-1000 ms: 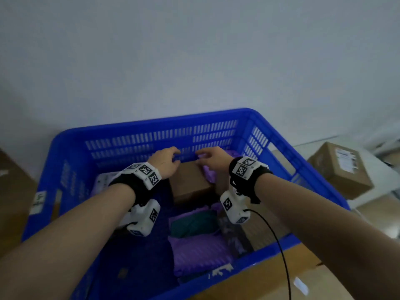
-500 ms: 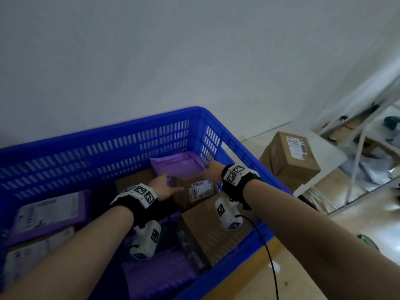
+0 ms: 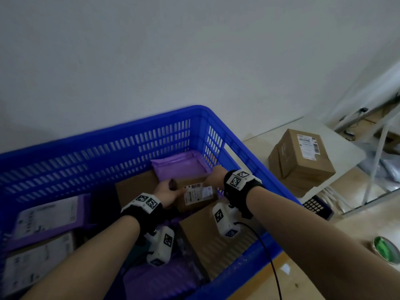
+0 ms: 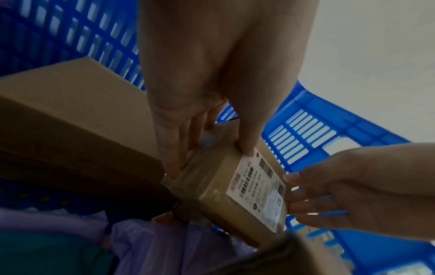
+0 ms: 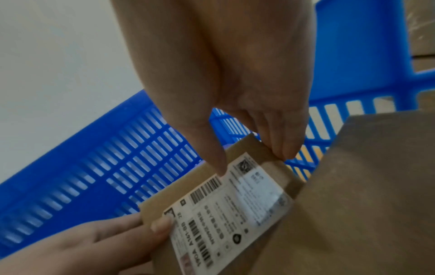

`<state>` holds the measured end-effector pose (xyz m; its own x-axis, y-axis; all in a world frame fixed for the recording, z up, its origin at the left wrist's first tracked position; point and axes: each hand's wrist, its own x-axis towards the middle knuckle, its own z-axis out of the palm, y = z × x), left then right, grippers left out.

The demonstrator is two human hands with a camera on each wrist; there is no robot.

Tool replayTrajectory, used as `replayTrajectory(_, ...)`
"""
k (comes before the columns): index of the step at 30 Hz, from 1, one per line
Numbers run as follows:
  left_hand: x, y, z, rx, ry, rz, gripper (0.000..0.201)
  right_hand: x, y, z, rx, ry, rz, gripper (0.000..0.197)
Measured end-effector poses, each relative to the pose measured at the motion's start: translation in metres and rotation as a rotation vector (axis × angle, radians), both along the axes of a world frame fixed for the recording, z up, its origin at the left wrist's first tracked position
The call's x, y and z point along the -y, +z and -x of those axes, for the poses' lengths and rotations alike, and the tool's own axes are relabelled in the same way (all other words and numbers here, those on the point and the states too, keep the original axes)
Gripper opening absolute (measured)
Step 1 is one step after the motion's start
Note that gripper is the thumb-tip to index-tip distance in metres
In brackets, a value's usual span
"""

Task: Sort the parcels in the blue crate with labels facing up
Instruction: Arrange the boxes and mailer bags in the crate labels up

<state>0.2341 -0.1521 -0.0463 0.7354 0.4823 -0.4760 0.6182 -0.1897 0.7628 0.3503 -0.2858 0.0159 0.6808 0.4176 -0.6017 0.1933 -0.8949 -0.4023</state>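
From the head view, both hands reach into the blue crate. The left hand and the right hand hold a small brown box between them, its white label facing up, at the far right part of the crate. A purple mailer lies just beyond it, and a larger brown box sits nearer. At the left lie parcels with labels up. Outside, on the bench to the right, stands another cardboard box.

From the left wrist view, the left hand's fingers are clamped on the box's left end, thumb on the top edge.

From the right wrist view, the right hand's fingers pinch the box's far right corner, thumb on the label.
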Motion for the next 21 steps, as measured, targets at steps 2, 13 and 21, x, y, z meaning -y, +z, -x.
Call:
replayTrajectory(2,-0.003,0.008,0.003,0.04,0.039,0.022,0.046,-0.003,0.003,-0.002,0.017,-0.04,-0.03,0.021)
replayTrajectory(13,-0.048,0.112,0.069,0.175,0.355,0.043,0.049,-0.036,0.064,0.02,-0.31,-0.059,-0.565,0.048)
replayTrajectory(21,-0.077,0.141,0.158,0.213,0.521,0.114,0.04,-0.087,0.056,0.064,-0.562,0.204,-0.641,0.065)
